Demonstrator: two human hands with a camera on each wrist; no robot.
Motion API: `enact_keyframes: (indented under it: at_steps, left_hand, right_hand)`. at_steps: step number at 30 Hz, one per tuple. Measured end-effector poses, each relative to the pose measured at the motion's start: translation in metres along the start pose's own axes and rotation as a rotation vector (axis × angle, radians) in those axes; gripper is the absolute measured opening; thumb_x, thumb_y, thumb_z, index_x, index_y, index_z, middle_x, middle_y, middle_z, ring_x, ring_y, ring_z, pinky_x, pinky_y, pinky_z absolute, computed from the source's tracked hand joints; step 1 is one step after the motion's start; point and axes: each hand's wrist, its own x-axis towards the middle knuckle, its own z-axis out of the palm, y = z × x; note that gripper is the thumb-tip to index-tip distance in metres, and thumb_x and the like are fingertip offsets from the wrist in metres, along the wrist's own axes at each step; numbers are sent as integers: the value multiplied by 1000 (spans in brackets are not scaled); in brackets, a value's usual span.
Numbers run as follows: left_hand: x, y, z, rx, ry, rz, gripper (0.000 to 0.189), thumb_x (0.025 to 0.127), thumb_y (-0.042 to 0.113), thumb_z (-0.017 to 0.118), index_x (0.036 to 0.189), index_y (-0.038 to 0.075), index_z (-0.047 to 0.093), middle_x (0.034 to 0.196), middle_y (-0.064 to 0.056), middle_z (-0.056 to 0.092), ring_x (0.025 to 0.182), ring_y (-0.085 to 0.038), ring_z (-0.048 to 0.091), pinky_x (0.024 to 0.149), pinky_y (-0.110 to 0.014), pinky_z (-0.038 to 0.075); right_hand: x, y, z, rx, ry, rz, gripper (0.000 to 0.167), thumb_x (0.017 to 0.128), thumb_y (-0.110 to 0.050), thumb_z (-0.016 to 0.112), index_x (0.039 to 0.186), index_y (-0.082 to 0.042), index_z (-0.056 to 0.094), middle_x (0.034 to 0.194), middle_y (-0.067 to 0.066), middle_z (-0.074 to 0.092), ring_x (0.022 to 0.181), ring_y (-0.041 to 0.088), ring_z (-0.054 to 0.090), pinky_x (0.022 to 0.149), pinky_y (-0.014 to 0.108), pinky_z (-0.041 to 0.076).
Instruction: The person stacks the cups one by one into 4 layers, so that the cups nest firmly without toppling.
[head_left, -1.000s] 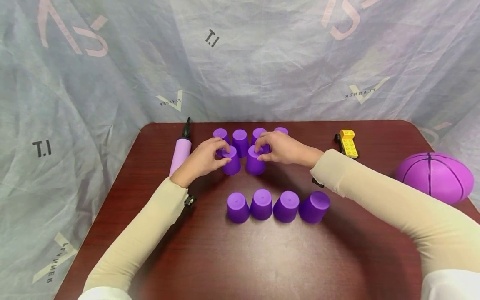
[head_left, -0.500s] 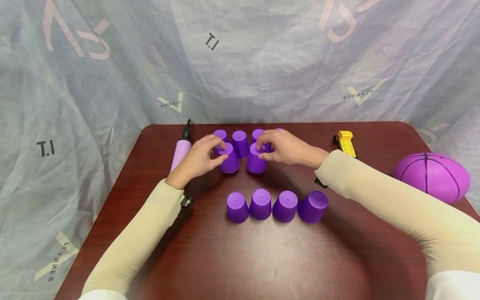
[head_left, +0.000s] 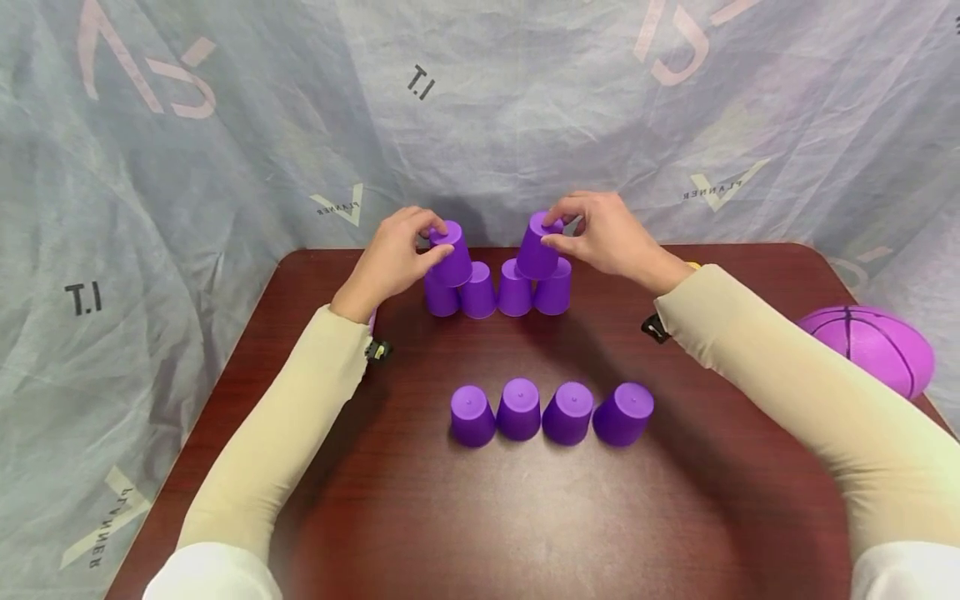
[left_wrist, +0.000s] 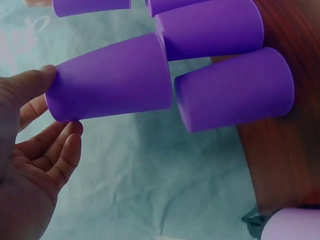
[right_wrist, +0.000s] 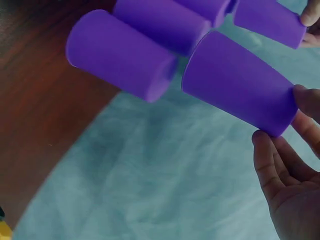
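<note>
My left hand [head_left: 397, 250] pinches an upside-down purple cup [left_wrist: 112, 80] near its base, right over the left pair of the back row. Fingers and thumb of my right hand [head_left: 603, 233] grip a second purple cup [right_wrist: 237, 82] the same way, above the gap of the right pair. That back row holds several upturned purple cups, among them a left inner cup [head_left: 478, 292] and a right outer cup [head_left: 553, 287]. Closer to me stands a front row of several more upturned cups, such as the leftmost one [head_left: 472, 417] and the rightmost one [head_left: 624, 414].
A purple ball with dark lines [head_left: 870, 346] lies at the table's right edge. Behind my left wrist is a lilac pump [left_wrist: 295, 225], mostly hidden. My right sleeve nearly covers a yellow toy [head_left: 694, 265]. Grey printed sheeting [head_left: 480, 125] hangs behind the wooden table [head_left: 480, 517].
Both hands have lifted their cups from in front of the back row, up and away from me, to just over it. They have also spread apart. The front row stays put.
</note>
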Motion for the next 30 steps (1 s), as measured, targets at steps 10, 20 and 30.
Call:
enact_keyframes:
  at_steps: [10, 20, 30]
  left_hand:
    - [12, -5, 2, 18, -71, -111, 21, 85, 23, 72, 99, 9, 64, 98, -4, 60, 92, -21, 53, 82, -35, 42]
    - [8, -10, -1, 5, -68, -134, 22, 84, 23, 72, 99, 8, 64, 95, -6, 61, 94, -27, 54, 82, -38, 40]
    - [-39, 17, -16, -33, 62, 123, 32, 82, 22, 75, 108, 6, 63, 108, -5, 61, 98, -23, 49, 86, -36, 38]
  right_hand:
    - [13, 6, 11, -11, -38, 83, 22, 80, -22, 77, 97, -10, 71, 93, 5, 67, 82, 20, 60, 70, 32, 46]
    - [15, 3, 13, -13, -66, 72, 21, 82, -19, 75, 100, -7, 70, 99, 8, 66, 90, 25, 59, 74, 35, 45]
    - [-38, -20, 6, 21, 6, -156, 29, 79, -18, 78, 102, -6, 67, 110, 7, 62, 103, 22, 54, 85, 38, 44]
